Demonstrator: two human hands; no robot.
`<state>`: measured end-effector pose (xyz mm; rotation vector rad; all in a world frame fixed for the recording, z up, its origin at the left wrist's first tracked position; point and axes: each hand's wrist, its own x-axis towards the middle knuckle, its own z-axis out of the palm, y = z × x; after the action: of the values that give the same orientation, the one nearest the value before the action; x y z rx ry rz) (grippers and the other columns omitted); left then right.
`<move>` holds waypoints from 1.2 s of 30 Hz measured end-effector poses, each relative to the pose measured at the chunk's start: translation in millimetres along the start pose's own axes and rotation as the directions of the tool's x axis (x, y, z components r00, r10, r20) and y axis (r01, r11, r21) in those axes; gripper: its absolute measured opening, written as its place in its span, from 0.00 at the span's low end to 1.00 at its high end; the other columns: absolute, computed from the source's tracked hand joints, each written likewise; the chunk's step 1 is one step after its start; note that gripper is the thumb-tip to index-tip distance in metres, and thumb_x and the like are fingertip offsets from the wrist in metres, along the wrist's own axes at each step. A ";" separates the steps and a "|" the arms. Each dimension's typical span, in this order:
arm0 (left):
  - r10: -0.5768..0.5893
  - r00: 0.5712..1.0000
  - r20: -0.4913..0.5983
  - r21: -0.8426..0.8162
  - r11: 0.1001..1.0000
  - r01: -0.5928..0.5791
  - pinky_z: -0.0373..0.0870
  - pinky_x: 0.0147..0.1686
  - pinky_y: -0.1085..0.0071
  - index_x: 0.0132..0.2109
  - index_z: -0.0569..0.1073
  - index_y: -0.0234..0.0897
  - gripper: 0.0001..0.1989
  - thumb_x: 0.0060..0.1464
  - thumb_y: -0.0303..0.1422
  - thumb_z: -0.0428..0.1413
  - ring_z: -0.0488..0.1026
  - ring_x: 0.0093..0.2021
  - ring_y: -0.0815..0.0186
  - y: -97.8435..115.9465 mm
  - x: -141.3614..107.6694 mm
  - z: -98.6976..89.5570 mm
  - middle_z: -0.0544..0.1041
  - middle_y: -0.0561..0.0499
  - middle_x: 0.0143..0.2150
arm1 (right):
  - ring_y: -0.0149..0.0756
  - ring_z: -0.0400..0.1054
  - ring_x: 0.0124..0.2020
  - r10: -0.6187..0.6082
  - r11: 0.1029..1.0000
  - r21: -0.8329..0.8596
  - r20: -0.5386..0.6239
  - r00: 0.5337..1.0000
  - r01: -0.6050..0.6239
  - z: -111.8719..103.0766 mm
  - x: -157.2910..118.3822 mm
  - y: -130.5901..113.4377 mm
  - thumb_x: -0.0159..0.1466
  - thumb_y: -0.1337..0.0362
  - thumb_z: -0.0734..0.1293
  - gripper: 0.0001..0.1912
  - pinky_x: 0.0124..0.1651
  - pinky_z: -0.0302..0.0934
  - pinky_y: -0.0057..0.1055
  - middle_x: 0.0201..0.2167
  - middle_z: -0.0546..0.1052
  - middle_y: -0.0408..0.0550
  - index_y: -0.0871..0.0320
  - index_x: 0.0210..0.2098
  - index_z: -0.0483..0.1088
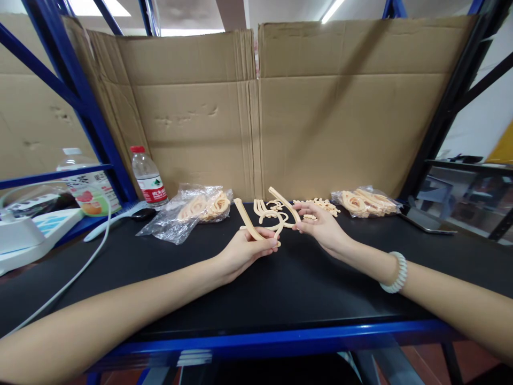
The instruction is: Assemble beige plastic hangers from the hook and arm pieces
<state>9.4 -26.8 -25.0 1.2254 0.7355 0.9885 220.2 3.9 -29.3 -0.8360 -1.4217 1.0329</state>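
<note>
My left hand point(249, 250) is closed on a pale wooden piece with a long curved strip point(245, 214) that rises up and to the left. A thin curved loop point(284, 218) shows at the same fingertips; whether it is joined to the strip I cannot tell. Opposite it, my right hand point(320, 225) pinches a second pale wooden strip point(284, 201), tilted up to the left. Behind and between the hands lie several curved wooden pieces point(260, 206). Just beyond my right fingers is a pile of small wooden pieces point(325, 204).
Clear plastic bags of wooden parts lie at left point(204, 208) and right point(366, 202) on the black table point(256, 299). A red-capped bottle point(149, 179), black mouse point(143, 214), power strip point(52, 227) and white cable point(76, 275) are left. A flat dark device point(427, 222) lies right. Cardboard point(192, 117) stands behind.
</note>
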 end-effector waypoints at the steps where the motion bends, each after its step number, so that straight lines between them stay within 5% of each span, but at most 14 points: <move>1: 0.000 1.000 0.004 0.002 1.000 0.000 0.68 0.40 0.72 0.31 0.75 0.31 0.12 0.40 0.30 0.68 0.73 0.35 0.69 0.3 -0.1 0.2 0.75 0.49 0.34 | 0.33 0.71 0.30 0.027 0.999 0.040 0.005 1.000 -0.027 0.3 -0.5 -0.1 0.45 0.68 0.73 0.27 0.33 0.65 0.31 0.38 0.70 0.45 0.55 0.46 0.69; 3: 0.002 1.000 0.009 0.003 1.000 -0.002 0.67 0.39 0.73 0.31 0.76 0.30 0.11 0.40 0.29 0.68 0.73 0.34 0.69 0.6 -0.1 0.2 0.75 0.50 0.33 | 0.35 0.72 0.33 0.090 0.989 0.117 0.040 0.995 -0.095 0.7 -1.4 0.2 0.45 0.69 0.74 0.29 0.37 0.66 0.32 0.35 0.72 0.44 0.57 0.47 0.68; 6: 0.019 1.000 0.024 -0.004 1.000 -0.019 0.67 0.38 0.73 0.31 0.76 0.30 0.11 0.40 0.30 0.68 0.73 0.34 0.69 -0.3 0.3 -0.7 0.74 0.50 0.33 | 0.38 0.72 0.40 0.151 0.968 0.185 0.115 0.982 -0.171 1.4 -2.4 2.4 0.46 0.66 0.76 0.19 0.48 0.64 0.35 0.32 0.74 0.46 0.60 0.37 0.72; 9: 0.033 0.999 0.042 -0.011 0.999 -0.032 0.67 0.38 0.73 0.31 0.76 0.31 0.11 0.40 0.30 0.69 0.73 0.34 0.69 -2.3 1.5 -2.4 0.74 0.50 0.32 | 0.38 0.71 0.41 0.113 0.982 0.135 0.156 0.981 -0.134 3.4 -3.7 4.1 0.47 0.63 0.77 0.15 0.52 0.62 0.37 0.33 0.76 0.47 0.60 0.33 0.73; 18: 0.056 0.998 0.042 -0.018 0.998 -0.056 0.67 0.40 0.72 0.30 0.74 0.32 0.13 0.37 0.28 0.69 0.73 0.34 0.69 -1.9 -0.2 -0.4 0.74 0.52 0.31 | 0.36 0.73 0.35 0.012 0.999 0.026 0.344 0.939 -0.022 12.3 -10.2 -4.0 0.51 0.62 0.75 0.13 0.41 0.67 0.34 0.33 0.78 0.47 0.59 0.35 0.73; 36: 0.097 0.992 0.086 0.021 0.995 -0.099 0.67 0.42 0.68 0.29 0.75 0.31 0.10 0.38 0.27 0.68 0.74 0.36 0.64 -4.3 -0.2 -2.6 0.76 0.49 0.32 | 0.35 0.74 0.33 -0.005 0.999 0.041 0.424 0.905 -0.013 14.4 -12.6 -9.0 0.54 0.63 0.73 0.11 0.38 0.70 0.31 0.31 0.76 0.46 0.60 0.35 0.71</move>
<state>8.0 -26.1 -29.7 1.3275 0.6273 1.0035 208.0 -12.9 -25.3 -0.6007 -1.7544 1.2995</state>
